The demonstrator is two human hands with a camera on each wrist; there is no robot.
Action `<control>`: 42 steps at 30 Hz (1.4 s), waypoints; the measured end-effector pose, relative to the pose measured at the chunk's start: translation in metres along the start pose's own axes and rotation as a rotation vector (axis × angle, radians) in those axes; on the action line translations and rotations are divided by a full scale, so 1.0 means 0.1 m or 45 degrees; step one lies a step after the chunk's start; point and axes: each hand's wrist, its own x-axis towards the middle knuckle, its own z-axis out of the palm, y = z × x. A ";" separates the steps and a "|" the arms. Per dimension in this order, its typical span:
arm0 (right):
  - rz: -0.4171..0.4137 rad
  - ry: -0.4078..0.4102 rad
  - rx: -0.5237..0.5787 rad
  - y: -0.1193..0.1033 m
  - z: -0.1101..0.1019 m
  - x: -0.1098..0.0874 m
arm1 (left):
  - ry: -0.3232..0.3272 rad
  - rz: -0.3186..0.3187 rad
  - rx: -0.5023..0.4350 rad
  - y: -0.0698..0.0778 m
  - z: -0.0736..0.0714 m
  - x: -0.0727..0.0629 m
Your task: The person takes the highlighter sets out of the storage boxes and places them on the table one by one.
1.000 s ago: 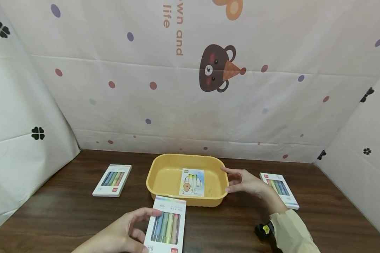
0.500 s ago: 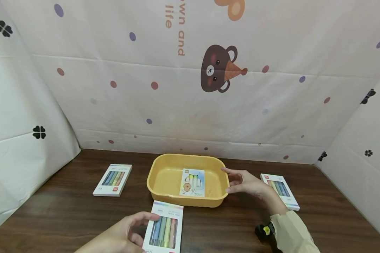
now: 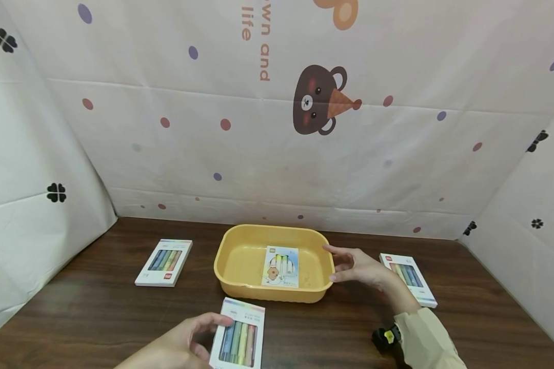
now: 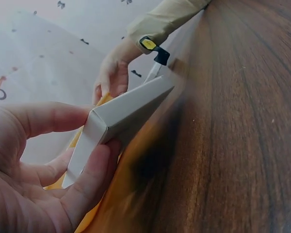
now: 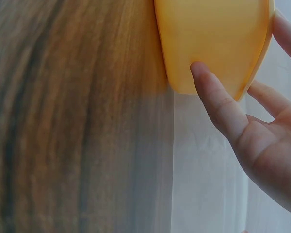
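My left hand grips a white box of coloured markers just in front of the yellow basin. In the left wrist view, fingers and thumb pinch the box's edges, and the box is tilted. Inside the basin lies a smaller light-blue marker pack with a bear picture. My right hand touches the basin's right end with its fingers extended. From the right wrist view, the thumb lies straight on the basin's outer wall, while other fingers reach its rim.
Another white marker box lies flat left of the basin. A similar box lies to the right, beside the right forearm. Printed cloth walls the dark wooden table at the back and both sides.
My left hand has drawn the marker box slightly nearer and a little left, so its top edge stands farther from the basin. My right hand and the basin have stayed in place.
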 end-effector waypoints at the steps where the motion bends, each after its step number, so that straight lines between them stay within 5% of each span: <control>1: -0.001 0.000 0.002 0.00 0.00 0.00 | 0.003 -0.002 0.009 -0.01 0.00 0.00; 12: -0.009 -0.022 -0.006 0.02 -0.01 0.00 | -0.002 -0.059 0.080 0.03 0.03 0.01; 16: -0.007 -0.027 -0.005 0.03 -0.01 0.01 | 0.033 -0.065 0.218 0.03 0.03 0.01; 25: -0.004 -0.021 0.009 0.05 -0.01 0.01 | 0.077 -0.062 0.584 -0.43 -0.28 0.15; 34: -0.008 -0.022 -0.003 0.04 -0.01 0.02 | 0.162 0.004 0.737 0.11 0.00 -0.02; 38: -0.012 -0.026 -0.013 0.03 -0.01 0.02 | 0.229 0.012 0.770 0.22 0.02 -0.05; 42: -0.016 -0.029 -0.003 0.02 -0.01 0.01 | 0.301 0.136 0.877 0.26 -0.01 -0.04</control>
